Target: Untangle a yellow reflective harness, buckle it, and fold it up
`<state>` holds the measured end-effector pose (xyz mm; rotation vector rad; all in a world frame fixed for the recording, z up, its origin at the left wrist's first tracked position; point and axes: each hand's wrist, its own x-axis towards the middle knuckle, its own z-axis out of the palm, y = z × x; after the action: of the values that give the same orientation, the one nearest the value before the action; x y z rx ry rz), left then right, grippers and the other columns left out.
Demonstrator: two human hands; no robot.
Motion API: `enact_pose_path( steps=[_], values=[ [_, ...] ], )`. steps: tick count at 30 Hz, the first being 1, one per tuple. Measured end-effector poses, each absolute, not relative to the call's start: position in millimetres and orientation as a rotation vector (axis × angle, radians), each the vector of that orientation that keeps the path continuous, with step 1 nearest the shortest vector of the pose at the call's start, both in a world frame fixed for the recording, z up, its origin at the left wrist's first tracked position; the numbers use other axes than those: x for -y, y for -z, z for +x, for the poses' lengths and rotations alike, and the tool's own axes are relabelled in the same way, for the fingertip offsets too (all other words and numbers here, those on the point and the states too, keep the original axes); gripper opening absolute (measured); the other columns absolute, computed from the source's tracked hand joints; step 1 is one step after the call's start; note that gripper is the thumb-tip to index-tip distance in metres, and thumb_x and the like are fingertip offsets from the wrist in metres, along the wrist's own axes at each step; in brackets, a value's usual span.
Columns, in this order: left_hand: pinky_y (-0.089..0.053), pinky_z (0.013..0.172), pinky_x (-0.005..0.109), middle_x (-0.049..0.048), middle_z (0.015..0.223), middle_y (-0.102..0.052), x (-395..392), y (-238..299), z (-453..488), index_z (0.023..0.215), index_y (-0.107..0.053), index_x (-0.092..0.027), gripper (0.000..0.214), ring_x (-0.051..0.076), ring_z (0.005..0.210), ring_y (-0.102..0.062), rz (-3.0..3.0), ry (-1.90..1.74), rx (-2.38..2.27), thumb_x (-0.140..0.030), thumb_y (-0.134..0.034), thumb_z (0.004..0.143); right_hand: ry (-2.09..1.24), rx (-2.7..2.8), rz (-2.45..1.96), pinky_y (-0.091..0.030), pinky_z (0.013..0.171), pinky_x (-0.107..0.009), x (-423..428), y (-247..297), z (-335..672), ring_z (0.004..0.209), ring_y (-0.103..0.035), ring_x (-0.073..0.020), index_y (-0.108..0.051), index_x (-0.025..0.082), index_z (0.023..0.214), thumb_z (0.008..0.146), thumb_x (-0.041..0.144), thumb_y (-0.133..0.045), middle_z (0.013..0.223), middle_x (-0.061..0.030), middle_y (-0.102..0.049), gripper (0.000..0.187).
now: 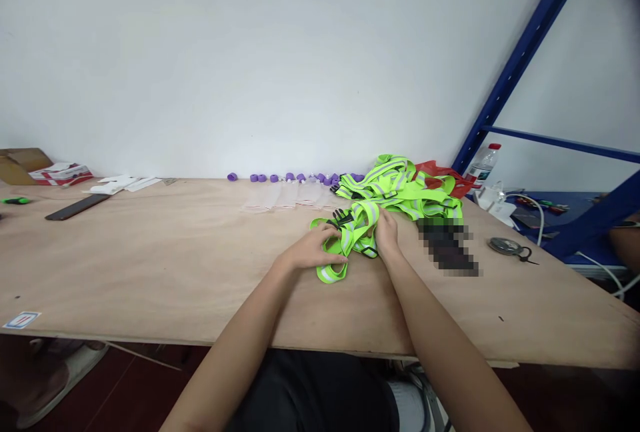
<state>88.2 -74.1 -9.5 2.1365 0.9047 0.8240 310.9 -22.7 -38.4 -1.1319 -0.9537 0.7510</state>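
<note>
Both my hands work on a neon-green reflective strap (350, 235) with grey stripes and black buckles, lying on the plywood table (150, 265). My left hand (313, 249) is closed, pinching a loop of the strap at its left end. Just to its right, my right hand (386, 232) is closed on the same strap. Behind them lies a pile of more green reflective straps (397, 185).
Purple caps (295, 177) and clear small bags (287, 195) line the back edge. A red bag (440, 172), a water bottle (484, 162), white chargers (493, 202) and a round metal piece (507, 245) sit at the right by a blue rack (525, 52). A dark flat bar (77, 207) lies left.
</note>
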Motion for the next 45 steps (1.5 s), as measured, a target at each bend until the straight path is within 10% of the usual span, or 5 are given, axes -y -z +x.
enact_pose_path(
  steps=[12,21,29,37,45],
  values=[
    [-0.046,0.09,0.037,0.0079,0.101,-0.065,59,23,82,0.09,-0.066,-0.019,0.032,0.024,0.098,-0.059,2.123,-0.894,-0.953,-0.005,-0.052,0.065,-0.776,1.119,-1.173,-0.048,0.071,-0.032,32,35,308,0.081,-0.062,-0.0236,-0.072,0.018,0.092,0.07,0.05,-0.063,0.085,-0.0052,-0.074,0.04],
    [-0.041,0.064,0.029,0.0004,0.076,-0.066,70,12,82,0.113,-0.064,-0.023,0.03,0.019,0.067,-0.058,1.974,-1.026,-1.126,-0.038,-0.06,0.087,-0.772,1.118,-1.212,-0.041,0.057,-0.029,32,36,307,0.062,-0.053,-0.0194,-0.06,0.022,0.06,0.069,0.057,-0.06,0.056,0.001,-0.058,0.036],
    [-0.036,0.062,0.029,0.0015,0.07,-0.066,71,4,83,0.085,-0.074,-0.025,0.027,0.02,0.063,-0.055,2.045,-0.852,-1.194,-0.048,-0.077,0.071,-0.724,1.156,-1.243,-0.041,0.054,-0.03,32,38,307,0.054,-0.049,-0.0182,-0.049,0.024,0.049,0.074,0.063,-0.056,0.046,0.0011,-0.051,0.047],
    [-0.038,0.065,0.028,0.0003,0.072,-0.068,61,15,81,0.074,-0.072,-0.021,0.012,0.019,0.069,-0.057,1.899,-1.002,-1.115,-0.031,-0.066,0.071,-0.292,1.144,-1.28,-0.049,0.089,-0.039,68,20,313,0.098,-0.062,-0.0277,-0.066,0.02,0.1,0.085,0.054,-0.053,0.106,-0.0123,-0.07,0.04],
    [-0.036,0.057,0.024,-0.0025,0.058,-0.056,57,27,82,0.061,-0.061,-0.017,0.029,0.013,0.056,-0.049,1.444,-1.237,-0.897,-0.042,-0.072,0.069,-0.064,2.181,-1.562,-0.052,0.082,-0.035,143,32,288,0.104,-0.069,-0.0272,-0.062,0.027,0.132,0.093,0.033,-0.053,0.129,-0.0077,-0.071,0.04]
  ],
)
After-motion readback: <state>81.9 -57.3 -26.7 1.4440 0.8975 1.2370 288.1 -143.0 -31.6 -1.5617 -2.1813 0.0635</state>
